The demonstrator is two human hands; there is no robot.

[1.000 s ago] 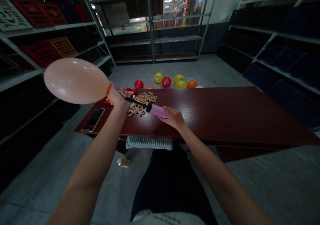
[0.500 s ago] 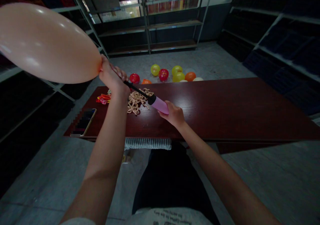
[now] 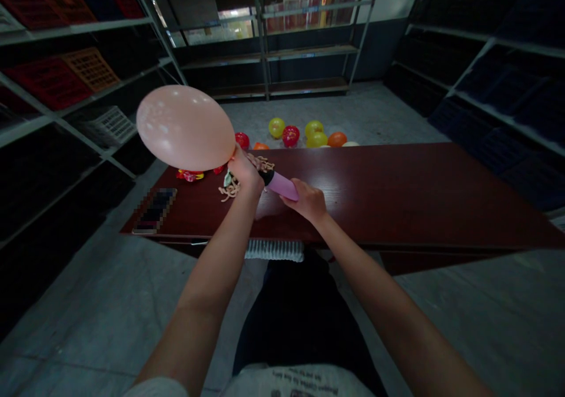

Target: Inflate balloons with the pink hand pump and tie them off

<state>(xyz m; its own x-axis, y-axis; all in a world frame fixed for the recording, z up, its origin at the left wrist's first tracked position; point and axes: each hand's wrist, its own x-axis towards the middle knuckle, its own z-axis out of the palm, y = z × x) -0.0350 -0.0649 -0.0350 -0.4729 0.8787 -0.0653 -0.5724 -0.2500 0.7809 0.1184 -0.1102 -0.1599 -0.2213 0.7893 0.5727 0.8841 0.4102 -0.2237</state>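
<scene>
Peach balloon (image 3: 185,127), plump and shiny, tilted up toward ten o'clock from the middle of the view, neck pinched in the fingers of the left hand (image 3: 245,169). Left fingers also folded over the front end of a balloon pump (image 3: 283,186); exact meeting of pump and neck hidden. Right hand (image 3: 309,202), just off the middle at four o'clock, clenched round the near end of the pump's pink barrel. All held up over the table (image 3: 397,200).

Toward nine o'clock, behind the left hand, a heap of tan curled pieces (image 3: 230,191); farther out, crumpled red-and-yellow pieces (image 3: 190,176), then a smartphone (image 3: 156,210), blurred, near the table's left corner.

Containers on the left rack (image 3: 83,30): orange crate (image 3: 91,69) and red crate (image 3: 48,82) at ten o'clock, white crate (image 3: 115,124) lower down; contents too dark to make out. On the right rack (image 3: 479,56), between two and three, dark blue crates (image 3: 507,76), insides equally unreadable.

Near table edge passing under both forearms, grey ribbed fabric (image 3: 274,250) just below at six. Past the far edge, on the floor (image 3: 371,112), yellow balloon (image 3: 276,127) and red balloon (image 3: 291,136) at twelve, orange balloon (image 3: 337,139) at two. Widest room for moving: along the tabletop from right hand to three o'clock.
</scene>
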